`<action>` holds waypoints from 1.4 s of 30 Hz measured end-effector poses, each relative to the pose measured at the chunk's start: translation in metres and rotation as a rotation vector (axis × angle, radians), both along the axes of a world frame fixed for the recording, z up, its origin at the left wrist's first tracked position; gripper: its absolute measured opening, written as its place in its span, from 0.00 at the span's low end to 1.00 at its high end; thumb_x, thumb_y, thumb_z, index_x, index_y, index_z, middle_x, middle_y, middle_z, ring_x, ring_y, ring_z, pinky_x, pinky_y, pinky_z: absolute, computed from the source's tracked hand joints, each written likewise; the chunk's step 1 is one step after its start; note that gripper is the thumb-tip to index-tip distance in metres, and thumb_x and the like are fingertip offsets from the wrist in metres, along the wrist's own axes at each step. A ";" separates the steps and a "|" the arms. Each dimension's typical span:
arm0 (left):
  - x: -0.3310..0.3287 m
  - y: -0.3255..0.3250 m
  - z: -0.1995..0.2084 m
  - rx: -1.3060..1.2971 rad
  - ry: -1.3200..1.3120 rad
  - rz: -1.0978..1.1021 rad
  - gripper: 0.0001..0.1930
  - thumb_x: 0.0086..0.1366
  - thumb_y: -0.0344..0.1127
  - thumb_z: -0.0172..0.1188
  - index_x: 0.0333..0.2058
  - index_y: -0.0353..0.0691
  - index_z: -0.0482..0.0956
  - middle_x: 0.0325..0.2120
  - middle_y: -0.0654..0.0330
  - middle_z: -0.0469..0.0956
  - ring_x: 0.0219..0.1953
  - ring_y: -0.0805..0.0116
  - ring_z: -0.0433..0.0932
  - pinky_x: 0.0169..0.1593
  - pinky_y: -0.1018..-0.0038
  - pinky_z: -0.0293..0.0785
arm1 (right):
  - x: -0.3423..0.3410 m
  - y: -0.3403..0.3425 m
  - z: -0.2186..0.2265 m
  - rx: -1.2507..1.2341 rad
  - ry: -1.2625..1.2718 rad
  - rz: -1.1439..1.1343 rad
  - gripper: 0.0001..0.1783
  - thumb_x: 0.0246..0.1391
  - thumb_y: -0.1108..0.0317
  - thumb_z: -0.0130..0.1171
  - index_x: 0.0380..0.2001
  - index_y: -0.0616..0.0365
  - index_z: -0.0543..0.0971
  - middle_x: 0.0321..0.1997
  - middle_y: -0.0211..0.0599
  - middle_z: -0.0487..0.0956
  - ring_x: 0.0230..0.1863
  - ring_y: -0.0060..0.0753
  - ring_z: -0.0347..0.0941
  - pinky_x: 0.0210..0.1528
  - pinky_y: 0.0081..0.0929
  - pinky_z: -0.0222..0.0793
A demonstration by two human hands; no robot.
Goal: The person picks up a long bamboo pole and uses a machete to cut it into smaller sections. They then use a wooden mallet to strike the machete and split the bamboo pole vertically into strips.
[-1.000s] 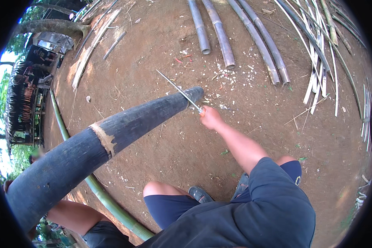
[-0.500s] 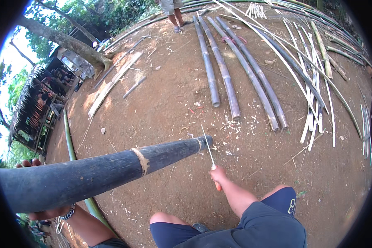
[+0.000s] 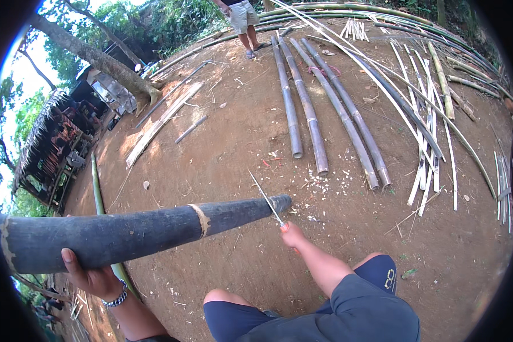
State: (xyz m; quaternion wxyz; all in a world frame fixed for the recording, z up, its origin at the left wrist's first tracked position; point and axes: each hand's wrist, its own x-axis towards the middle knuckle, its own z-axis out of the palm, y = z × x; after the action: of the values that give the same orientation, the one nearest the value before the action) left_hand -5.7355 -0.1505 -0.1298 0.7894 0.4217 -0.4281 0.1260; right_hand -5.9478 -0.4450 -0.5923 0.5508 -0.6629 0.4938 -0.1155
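A thick dark bamboo pole with pale rings at its joints runs from the left edge toward the middle. My left hand, with a beaded bracelet at its wrist, grips it from below near the left end. The thumb lies on the near side, while the fingers are hidden behind the pole. My right hand is closed round the orange handle of a long narrow blade. Pointing up and left, the blade crosses the pole close to its far end. Whether it is a knife or a saw, I cannot tell.
Several bamboo poles lie side by side ahead, with pale chips near their ends. Split strips are heaped at the right. A person stands at the far side. A tree and thatched shelter stand left.
The pole's left part has turned and risen slightly, and my left thumb has come into sight on its near side. My right hand has moved a little left, its blade tilting further left.
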 end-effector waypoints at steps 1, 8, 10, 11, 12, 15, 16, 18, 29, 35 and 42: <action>0.001 -0.005 0.000 0.003 0.001 -0.042 0.32 0.71 0.43 0.58 0.64 0.24 0.62 0.61 0.39 0.71 0.59 0.53 0.74 0.66 0.57 0.68 | -0.004 -0.002 -0.001 0.018 0.010 -0.003 0.16 0.51 0.63 0.63 0.42 0.58 0.77 0.40 0.51 0.83 0.44 0.54 0.81 0.45 0.45 0.73; 0.018 0.021 0.033 -0.107 0.117 0.196 0.31 0.70 0.47 0.57 0.62 0.27 0.68 0.58 0.45 0.75 0.60 0.52 0.74 0.68 0.54 0.63 | -0.025 0.004 -0.037 0.056 0.084 -0.010 0.18 0.50 0.61 0.65 0.43 0.57 0.79 0.42 0.51 0.83 0.45 0.55 0.80 0.47 0.45 0.74; 0.036 0.030 0.032 -0.036 0.121 0.143 0.30 0.69 0.47 0.58 0.60 0.28 0.70 0.57 0.46 0.76 0.59 0.52 0.74 0.68 0.53 0.64 | -0.030 0.013 -0.048 0.074 0.108 -0.005 0.18 0.50 0.62 0.65 0.44 0.57 0.79 0.43 0.52 0.83 0.46 0.55 0.80 0.48 0.45 0.74; 0.045 0.029 0.030 -0.025 0.121 0.106 0.29 0.69 0.47 0.58 0.60 0.29 0.71 0.57 0.46 0.76 0.59 0.52 0.75 0.68 0.53 0.64 | -0.028 0.016 -0.043 0.089 0.103 -0.014 0.18 0.51 0.62 0.65 0.44 0.57 0.79 0.43 0.52 0.83 0.46 0.55 0.80 0.49 0.45 0.74; 0.039 0.019 0.032 -0.020 0.126 0.105 0.29 0.68 0.47 0.59 0.59 0.29 0.73 0.57 0.46 0.76 0.58 0.51 0.75 0.66 0.52 0.65 | -0.023 0.017 -0.036 0.093 0.092 -0.022 0.18 0.51 0.62 0.65 0.45 0.57 0.78 0.43 0.52 0.83 0.46 0.55 0.80 0.49 0.46 0.75; 0.026 -0.004 0.038 -0.042 0.054 0.286 0.32 0.69 0.51 0.58 0.61 0.29 0.70 0.59 0.45 0.74 0.60 0.51 0.73 0.68 0.52 0.62 | 0.006 0.031 -0.018 0.073 0.110 0.011 0.19 0.51 0.64 0.65 0.47 0.57 0.77 0.43 0.51 0.83 0.47 0.56 0.80 0.50 0.46 0.75; 0.023 -0.008 0.039 -0.053 0.039 0.312 0.31 0.69 0.50 0.57 0.60 0.28 0.71 0.59 0.44 0.74 0.61 0.50 0.73 0.68 0.50 0.61 | 0.014 0.038 -0.008 0.077 0.064 0.016 0.20 0.52 0.66 0.64 0.48 0.57 0.76 0.43 0.51 0.83 0.47 0.56 0.80 0.50 0.47 0.75; 0.007 -0.020 0.040 -0.088 0.010 0.394 0.30 0.69 0.49 0.57 0.59 0.28 0.73 0.59 0.44 0.74 0.61 0.50 0.73 0.68 0.49 0.61 | 0.017 0.040 -0.002 0.041 -0.001 0.033 0.19 0.53 0.66 0.63 0.48 0.57 0.76 0.43 0.51 0.83 0.47 0.56 0.80 0.49 0.48 0.75; 0.060 0.073 0.086 0.173 -0.035 -0.507 0.29 0.68 0.41 0.56 0.59 0.22 0.70 0.61 0.38 0.72 0.64 0.45 0.70 0.70 0.45 0.58 | 0.018 0.001 -0.027 0.071 0.033 0.035 0.17 0.55 0.63 0.63 0.47 0.56 0.76 0.40 0.52 0.83 0.45 0.56 0.81 0.46 0.48 0.75; 0.002 0.001 0.053 -0.002 -0.135 0.264 0.37 0.61 0.47 0.64 0.60 0.23 0.68 0.64 0.39 0.67 0.66 0.39 0.65 0.70 0.44 0.56 | 0.007 -0.006 -0.009 0.007 0.042 0.211 0.22 0.55 0.65 0.63 0.54 0.55 0.76 0.47 0.49 0.83 0.48 0.53 0.81 0.50 0.43 0.76; 0.011 -0.013 0.049 0.007 -0.109 0.140 0.38 0.60 0.48 0.65 0.61 0.24 0.67 0.64 0.39 0.67 0.66 0.39 0.65 0.70 0.44 0.56 | -0.002 -0.008 -0.005 -0.011 -0.044 0.174 0.21 0.50 0.66 0.64 0.48 0.59 0.75 0.39 0.52 0.82 0.43 0.55 0.81 0.46 0.47 0.75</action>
State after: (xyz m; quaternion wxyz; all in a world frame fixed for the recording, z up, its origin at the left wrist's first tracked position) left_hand -5.7243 -0.1639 -0.0812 0.7527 0.4458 -0.4402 0.2023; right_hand -5.9500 -0.4532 -0.5969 0.5659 -0.7035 0.4216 -0.0842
